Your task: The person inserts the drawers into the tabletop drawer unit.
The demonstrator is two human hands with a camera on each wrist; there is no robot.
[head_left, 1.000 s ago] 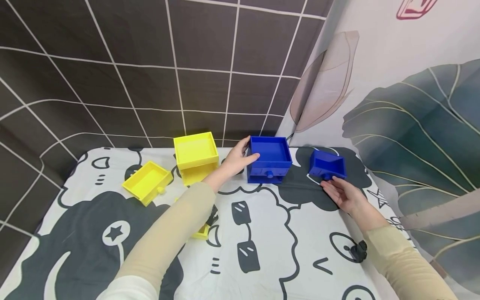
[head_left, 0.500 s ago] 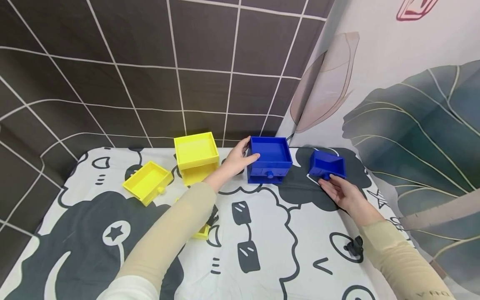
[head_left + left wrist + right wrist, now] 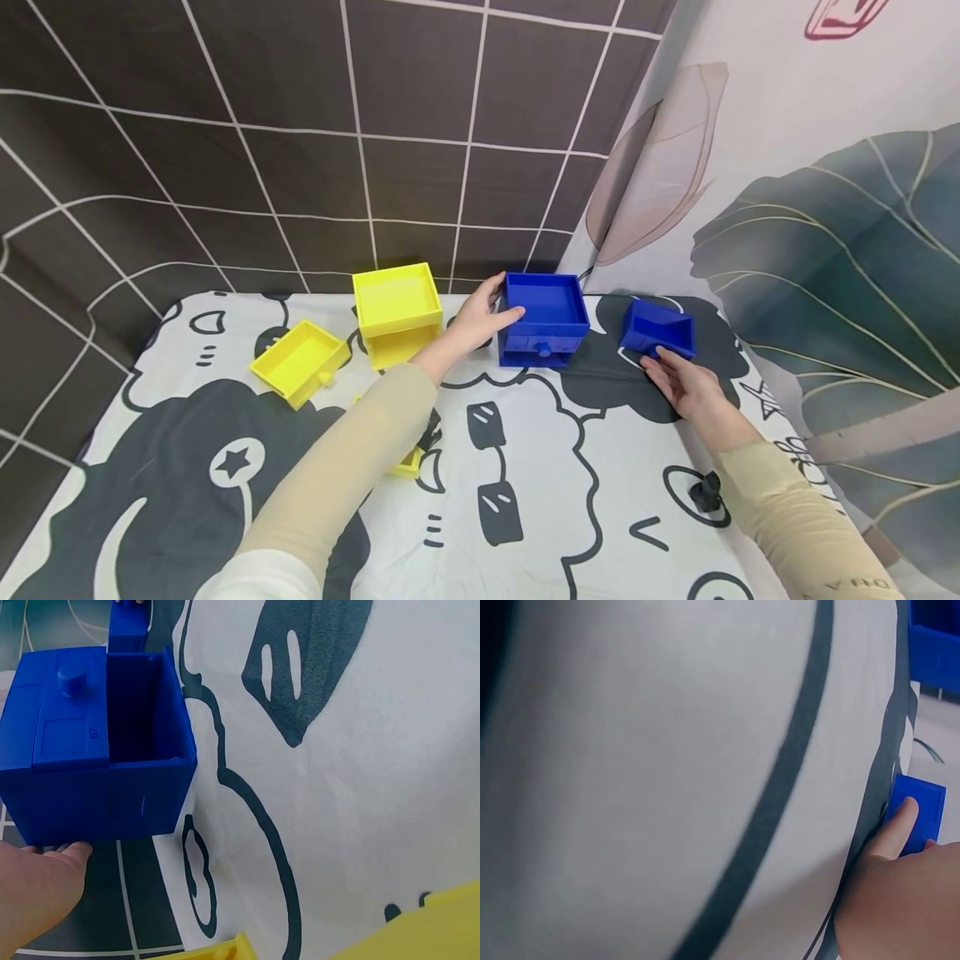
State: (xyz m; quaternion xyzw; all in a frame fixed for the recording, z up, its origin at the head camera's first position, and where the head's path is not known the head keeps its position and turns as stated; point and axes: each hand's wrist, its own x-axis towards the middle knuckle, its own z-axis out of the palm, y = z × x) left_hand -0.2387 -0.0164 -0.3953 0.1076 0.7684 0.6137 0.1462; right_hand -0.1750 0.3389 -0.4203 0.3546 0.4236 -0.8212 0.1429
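A small blue toy drawer cabinet [image 3: 545, 321] stands at the back of the cloth-covered table, with one drawer in its upper slot and a gap below. My left hand [image 3: 476, 319] holds its left side, thumb over the top rim. To the right lies a loose blue drawer [image 3: 660, 327], its knob side towards me. My right hand [image 3: 686, 385] pinches it at the knob, and the thumb shows against the blue plastic in the right wrist view. The left wrist view shows the cabinet [image 3: 97, 795] from the side, with fingertips touching its wall.
Left of the blue cabinet stands a yellow cabinet [image 3: 397, 308] with an open slot. A yellow drawer [image 3: 300, 362] lies further left. Another yellow piece [image 3: 407, 465] is partly hidden by the left sleeve. Dark gridded cloth [image 3: 300, 183] hangs behind the table.
The head view has shifted slightly. My right wrist has turned a little, still at the blue drawer. The left hand stays on the blue cabinet.
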